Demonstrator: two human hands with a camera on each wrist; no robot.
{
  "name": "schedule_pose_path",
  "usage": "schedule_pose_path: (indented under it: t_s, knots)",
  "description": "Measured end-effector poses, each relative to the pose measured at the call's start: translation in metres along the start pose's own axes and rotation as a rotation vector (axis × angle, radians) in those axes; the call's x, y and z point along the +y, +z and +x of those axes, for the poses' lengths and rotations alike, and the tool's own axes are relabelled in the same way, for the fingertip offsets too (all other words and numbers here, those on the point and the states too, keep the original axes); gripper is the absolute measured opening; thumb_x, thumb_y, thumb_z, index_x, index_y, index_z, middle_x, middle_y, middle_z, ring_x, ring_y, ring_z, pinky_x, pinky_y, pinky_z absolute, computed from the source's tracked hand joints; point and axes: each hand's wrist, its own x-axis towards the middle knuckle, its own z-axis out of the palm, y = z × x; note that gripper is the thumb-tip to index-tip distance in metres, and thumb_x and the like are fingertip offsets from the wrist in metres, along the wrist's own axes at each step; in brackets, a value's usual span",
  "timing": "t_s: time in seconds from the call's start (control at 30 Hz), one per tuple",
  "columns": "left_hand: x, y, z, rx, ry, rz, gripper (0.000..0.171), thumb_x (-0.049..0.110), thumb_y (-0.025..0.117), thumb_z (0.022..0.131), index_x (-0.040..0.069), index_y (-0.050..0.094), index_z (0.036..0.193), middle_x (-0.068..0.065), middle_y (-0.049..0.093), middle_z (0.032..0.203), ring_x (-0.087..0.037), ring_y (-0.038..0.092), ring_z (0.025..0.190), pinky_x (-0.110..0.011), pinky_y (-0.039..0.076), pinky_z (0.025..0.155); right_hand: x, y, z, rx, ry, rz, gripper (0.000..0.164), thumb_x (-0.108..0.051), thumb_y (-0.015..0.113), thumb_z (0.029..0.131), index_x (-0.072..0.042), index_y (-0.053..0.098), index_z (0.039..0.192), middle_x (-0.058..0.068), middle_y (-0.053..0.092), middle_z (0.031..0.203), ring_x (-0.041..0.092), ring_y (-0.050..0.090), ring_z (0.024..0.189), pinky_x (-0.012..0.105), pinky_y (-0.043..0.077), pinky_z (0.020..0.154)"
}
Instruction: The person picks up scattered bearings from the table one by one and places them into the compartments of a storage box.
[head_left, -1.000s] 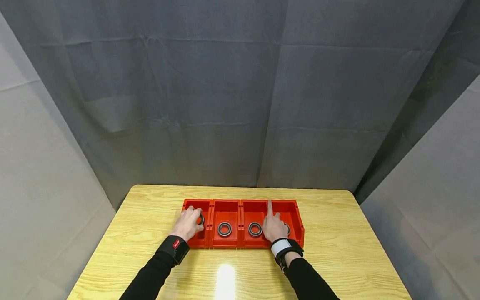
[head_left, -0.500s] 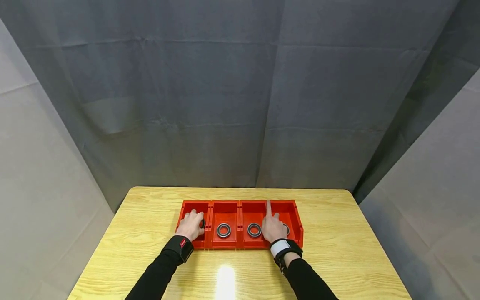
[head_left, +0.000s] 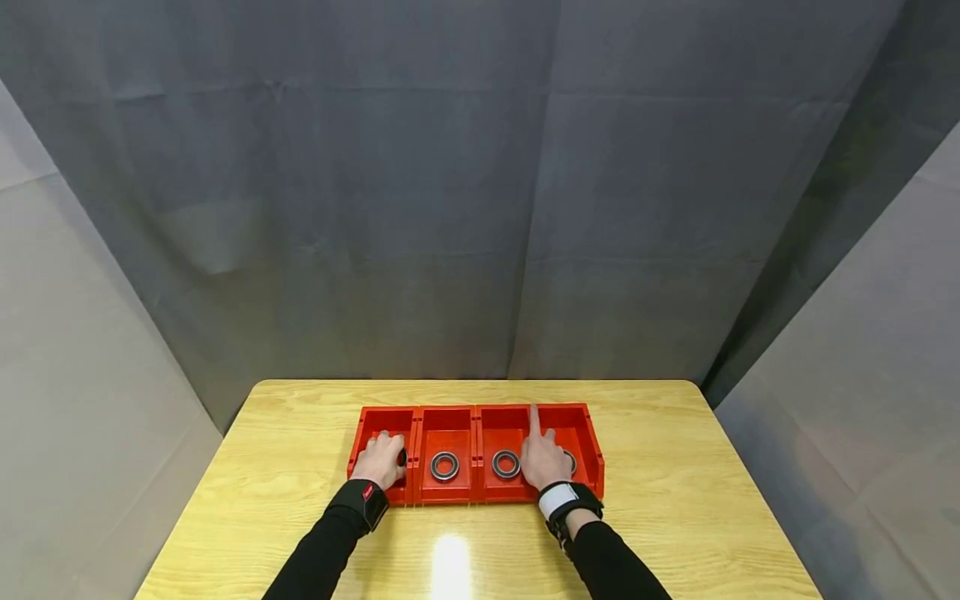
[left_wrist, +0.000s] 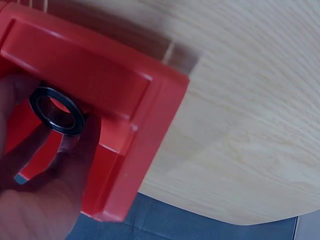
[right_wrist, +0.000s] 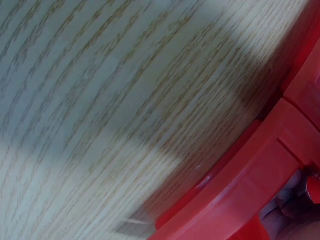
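Observation:
In the leftmost compartment of the red bin row (head_left: 447, 503), my left hand (head_left: 378, 462) pinches a black-rimmed ball bearing (left_wrist: 56, 111) between thumb and fingers. The left wrist view has this ring tilted near the compartment wall. My right hand (head_left: 545, 461) rests over the right part of the row, index finger straight toward the far rim, covering whatever lies beneath. Its other fingers bend down inside the bin in the right wrist view; what they hold is hidden. One bearing (head_left: 444, 467) lies in the second compartment, another (head_left: 506, 464) left of my right hand. A third bearing (head_left: 570, 462) is partly covered.
The bins stand on a light wooden table (head_left: 300, 433) near its far edge. A dark grey curtain (head_left: 420, 208) hangs behind it. Pale panels (head_left: 90, 375) flank the table on both sides.
My left hand has shifted slightly right and closed on the bearing, which now shows as a thin dark edge beside the fingers. The right hand keeps its place on the bins; the view tilts a little.

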Motion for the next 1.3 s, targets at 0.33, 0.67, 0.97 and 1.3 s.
schedule_pose_path:
  t_s: [0.33, 0.67, 0.97, 1.3]
  knots:
    - [-0.001, 0.002, -0.004, -0.007, -0.031, -0.010, 0.021, 0.003, 0.083, 0.078, 0.004, 0.065, 0.089, -0.017, 0.060, 0.090, -0.039, 0.059, 0.085, -0.057, 0.055, 0.071, -0.003, 0.005, 0.000, 0.024, -0.016, -0.003, 0.071, -0.027, 0.055, 0.102, -0.022, 0.016, 0.161, 0.030, 0.060, 0.121, 0.030, 0.053, 0.051, 0.050, 0.054, 0.056]
    - [0.006, 0.002, -0.010, 0.010, -0.054, -0.034, 0.041, 0.000, 0.072, 0.086, -0.002, 0.062, 0.126, -0.028, 0.061, 0.120, -0.048, 0.061, 0.106, -0.063, 0.056, 0.077, 0.000, 0.006, -0.004, 0.025, -0.027, 0.000, 0.071, -0.026, 0.054, 0.102, -0.020, 0.017, 0.162, 0.031, 0.061, 0.120, 0.032, 0.057, 0.055, 0.050, 0.053, 0.056]
    - [0.006, -0.003, -0.009, 0.226, 0.022, 0.029, 0.037, 0.004, 0.063, 0.091, 0.000, 0.063, 0.128, -0.023, 0.067, 0.116, -0.042, 0.063, 0.113, -0.057, 0.057, 0.086, 0.001, 0.004, -0.003, 0.007, -0.032, 0.015, 0.072, -0.026, 0.055, 0.102, -0.021, 0.015, 0.162, 0.032, 0.059, 0.122, 0.033, 0.056, 0.056, 0.053, 0.054, 0.060]
    - [-0.003, -0.002, -0.021, 0.271, 0.116, 0.084, 0.034, 0.007, 0.072, 0.088, -0.001, 0.067, 0.120, -0.021, 0.066, 0.114, -0.040, 0.060, 0.117, -0.052, 0.047, 0.108, 0.003, -0.001, 0.000, -0.016, -0.029, 0.072, 0.073, -0.025, 0.054, 0.102, -0.021, 0.013, 0.162, 0.033, 0.053, 0.130, 0.027, 0.049, 0.051, 0.042, 0.046, 0.052]
